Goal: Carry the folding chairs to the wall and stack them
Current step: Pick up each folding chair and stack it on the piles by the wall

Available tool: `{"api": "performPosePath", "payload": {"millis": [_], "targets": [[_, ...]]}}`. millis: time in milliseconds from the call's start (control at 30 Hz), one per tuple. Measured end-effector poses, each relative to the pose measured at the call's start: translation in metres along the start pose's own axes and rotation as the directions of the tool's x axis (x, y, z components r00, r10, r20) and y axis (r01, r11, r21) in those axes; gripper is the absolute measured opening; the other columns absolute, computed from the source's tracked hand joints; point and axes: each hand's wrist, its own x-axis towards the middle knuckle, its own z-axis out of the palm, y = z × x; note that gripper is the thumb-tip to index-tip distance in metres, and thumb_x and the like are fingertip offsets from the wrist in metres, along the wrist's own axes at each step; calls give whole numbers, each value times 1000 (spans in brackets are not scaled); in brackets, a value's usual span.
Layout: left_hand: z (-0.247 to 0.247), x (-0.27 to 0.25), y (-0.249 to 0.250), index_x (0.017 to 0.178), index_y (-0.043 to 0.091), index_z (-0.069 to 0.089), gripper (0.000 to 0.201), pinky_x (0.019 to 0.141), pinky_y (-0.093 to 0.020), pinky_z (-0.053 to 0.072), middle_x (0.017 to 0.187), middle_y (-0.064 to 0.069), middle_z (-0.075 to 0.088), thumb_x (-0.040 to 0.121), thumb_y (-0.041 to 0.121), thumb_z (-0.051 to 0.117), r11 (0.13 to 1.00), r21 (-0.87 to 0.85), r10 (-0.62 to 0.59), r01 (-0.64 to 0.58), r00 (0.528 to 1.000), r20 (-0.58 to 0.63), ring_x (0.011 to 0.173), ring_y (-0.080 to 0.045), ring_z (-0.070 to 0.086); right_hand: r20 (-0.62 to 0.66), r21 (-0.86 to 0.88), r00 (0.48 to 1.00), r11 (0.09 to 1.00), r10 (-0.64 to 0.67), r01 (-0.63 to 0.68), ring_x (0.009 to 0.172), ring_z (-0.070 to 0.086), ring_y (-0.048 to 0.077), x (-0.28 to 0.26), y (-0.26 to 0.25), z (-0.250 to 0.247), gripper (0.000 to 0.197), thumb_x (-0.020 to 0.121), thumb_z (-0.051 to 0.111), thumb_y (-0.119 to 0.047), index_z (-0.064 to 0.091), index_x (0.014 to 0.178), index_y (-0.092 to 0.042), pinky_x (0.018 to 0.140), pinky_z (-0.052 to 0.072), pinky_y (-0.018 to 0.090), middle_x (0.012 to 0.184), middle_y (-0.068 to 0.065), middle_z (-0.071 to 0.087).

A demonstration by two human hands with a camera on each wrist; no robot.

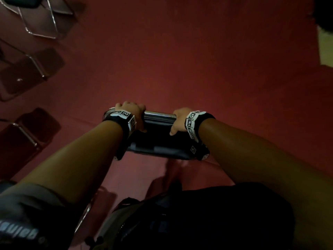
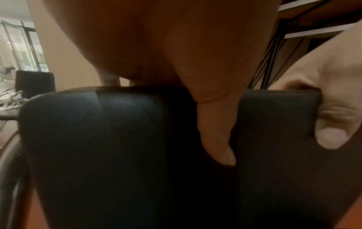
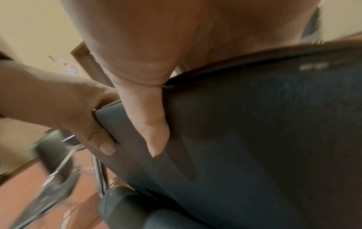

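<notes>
Both hands gripped the top of a folded chair (image 1: pixel 158 134) held in front of the person's body, at about the centre of the head view. The left hand (image 1: pixel 130 112) curled over the chrome top bar (image 1: pixel 159 114) at its 9 o'clock end, with its thumb (image 2: pixel 217 139) pressed down on the dark padded back (image 2: pixel 107 147). The right hand (image 1: pixel 180 118) wrapped the bar's 3 o'clock end, and its thumb (image 3: pixel 149 124) lay flat on the same padding. The red carpet (image 1: pixel 198 60) spread out at 12 o'clock. Other chairs (image 1: pixel 27 73) stood in a row from 8 to 11 o'clock, well apart from the carried one. A pale strip of floor (image 1: pixel 326 49) showed at 2 o'clock. Both wrist views were blurred
</notes>
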Motion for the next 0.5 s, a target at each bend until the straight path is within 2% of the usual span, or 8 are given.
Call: {"api": "performPosePath", "payload": {"millis": [100,233,300,433,500], "targets": [[-13,32,19,127,34,54,84,106,-53,39,126,-1,61,59,72,86,999,-3,33,-33,996,-79,124,-32,53,-40,44,999,999,14,-13,118,63,28,17,22,-23,92,68,93,-45,55,148,-20,96,57,38,138,2,61],[-28,75,27,131,30,54,88,107,-54,38,131,-4,60,60,70,87,999,-2,34,-34,994,-103,127,-34,51,-16,155,999,988,32,-29,106,68,26,54,42,-51,61,69,96,-34,67,121,-22,88,60,38,115,1,70],[-34,92,19,131,30,54,89,107,-54,38,132,-5,61,60,70,87,999,-10,34,-35,995,-98,128,-35,51,-6,170,1000,985,29,-27,108,67,25,71,39,-61,66,69,95,-34,66,126,-22,89,59,38,119,2,70],[-48,132,-15,132,31,55,88,109,-55,37,132,-4,61,60,71,87,998,-49,35,-38,997,-67,129,-34,51,-21,81,999,996,45,-43,126,60,29,119,11,-82,91,69,93,-44,52,149,-27,97,55,41,147,1,57],[-55,150,-30,133,32,55,88,110,-56,36,133,-3,61,60,72,86,997,-65,37,-41,998,-60,130,-34,51,-10,36,999,998,53,-52,127,59,31,138,-1,-99,87,73,92,-43,52,149,-27,102,55,46,147,1,55]]}}
